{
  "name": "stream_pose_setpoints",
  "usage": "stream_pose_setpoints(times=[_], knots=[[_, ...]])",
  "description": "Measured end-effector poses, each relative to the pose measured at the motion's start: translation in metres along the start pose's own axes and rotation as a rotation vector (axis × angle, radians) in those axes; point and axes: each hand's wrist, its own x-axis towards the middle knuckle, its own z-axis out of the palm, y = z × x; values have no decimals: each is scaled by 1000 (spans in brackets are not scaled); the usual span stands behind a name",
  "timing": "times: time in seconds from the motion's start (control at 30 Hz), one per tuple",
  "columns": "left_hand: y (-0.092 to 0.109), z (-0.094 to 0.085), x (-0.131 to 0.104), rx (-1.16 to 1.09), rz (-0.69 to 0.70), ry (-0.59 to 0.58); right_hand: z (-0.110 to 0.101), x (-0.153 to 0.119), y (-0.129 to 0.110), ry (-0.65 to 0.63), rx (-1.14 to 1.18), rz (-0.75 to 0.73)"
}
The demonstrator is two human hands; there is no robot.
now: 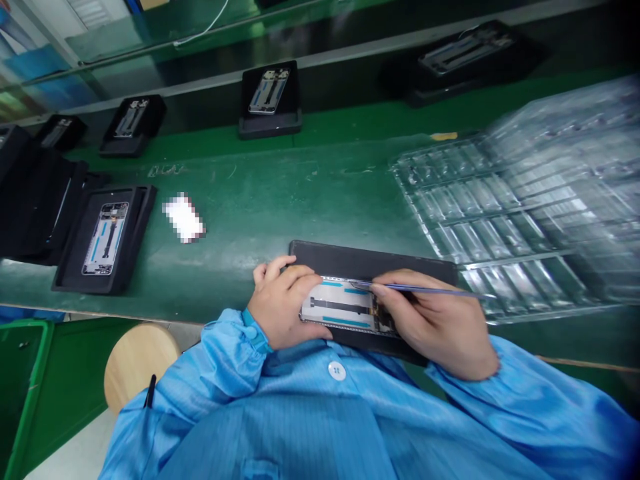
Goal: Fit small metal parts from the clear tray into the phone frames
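An opened phone body (345, 305) with blue strips and a dark ribbon down its middle lies in a black tray (370, 261) at the table's front edge. My left hand (285, 303) is closed around the phone's left end, thumb along the near side and fingers on the far side. Between the thumb and fingers of my right hand (435, 320) is a thin, purplish tool (430, 289), perhaps tweezers. Its tip is at the phone's upper edge, right of centre. My right hand covers part of the phone's right end.
Clear plastic trays (500, 227) lie at the right. At the left, another black tray (135, 267) holds a phone body, beside stacked black trays (30, 200). More phone trays (270, 127) line the back. A round stool (140, 363) stands below left.
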Motion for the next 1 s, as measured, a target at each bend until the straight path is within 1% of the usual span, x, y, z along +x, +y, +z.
stream_pose_setpoints(times=[0.17, 0.33, 0.5, 0.67, 0.83, 1.0], knots=[[0, -1, 0, -13, 15, 19, 4, -1, -4, 20, -35, -45], [-1, -3, 0, -3, -11, -10, 8, -2, -7, 16, -4, -109], [0, -2, 1, -7, -13, -12, 6, -2, -5, 24, -33, -56], [0, -3, 1, -18, -1, 7, 8, -1, -9, 32, -48, -111], [0, -5, 0, -16, -2, 0, 7, 3, -11, -4, -62, -79], [-1, -3, 0, -21, 2, 6, 1, 1, -6, 52, -91, -58]])
